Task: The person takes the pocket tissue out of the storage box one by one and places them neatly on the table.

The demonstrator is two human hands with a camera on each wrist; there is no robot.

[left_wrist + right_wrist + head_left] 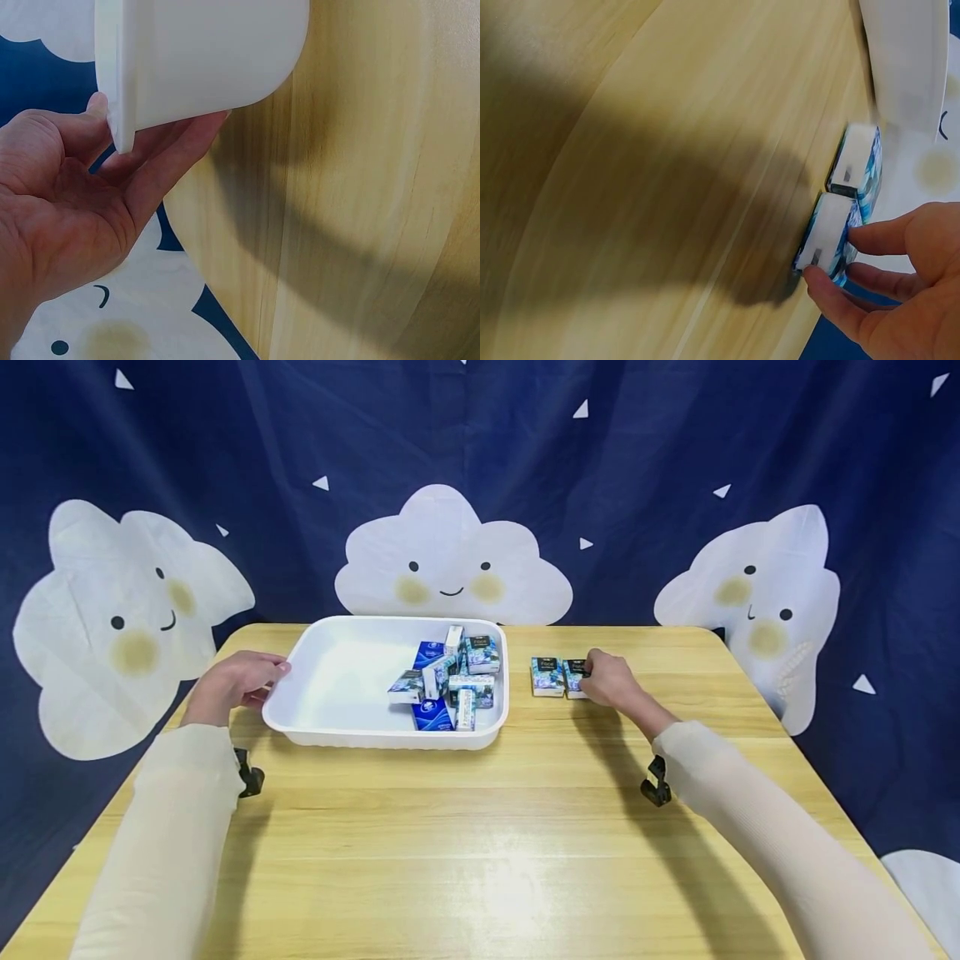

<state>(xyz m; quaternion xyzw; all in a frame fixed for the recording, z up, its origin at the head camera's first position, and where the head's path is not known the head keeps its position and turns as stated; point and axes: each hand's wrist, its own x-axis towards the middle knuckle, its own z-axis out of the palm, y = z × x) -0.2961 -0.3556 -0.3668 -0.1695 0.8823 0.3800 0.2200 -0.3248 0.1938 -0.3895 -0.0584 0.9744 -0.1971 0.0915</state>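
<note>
At the far left, your left hand (238,681) grips the white tray (375,739) at its nine o'clock edge: the thumb lies over the rim, the other fingers reach beneath it along the outer wall. The tray sits toward eleven o'clock on the wooden table (450,860). Inside it, a jumbled pile of packs (437,678) is bunched toward three o'clock, some patterned and two plainer dark blue ones at the pile's twelve and six. The tray's nine o'clock half shows bare white.

Toward one o'clock on the table, just past the tray's right edge, a patterned pack (547,680) lies flat, marked "Face", with none of your fingers on it. Just beside it, at its three o'clock, is a matching pack (574,680), which your right hand (611,681) pinches between thumb and fingers, the gap between them only as wide as the pack.
</note>
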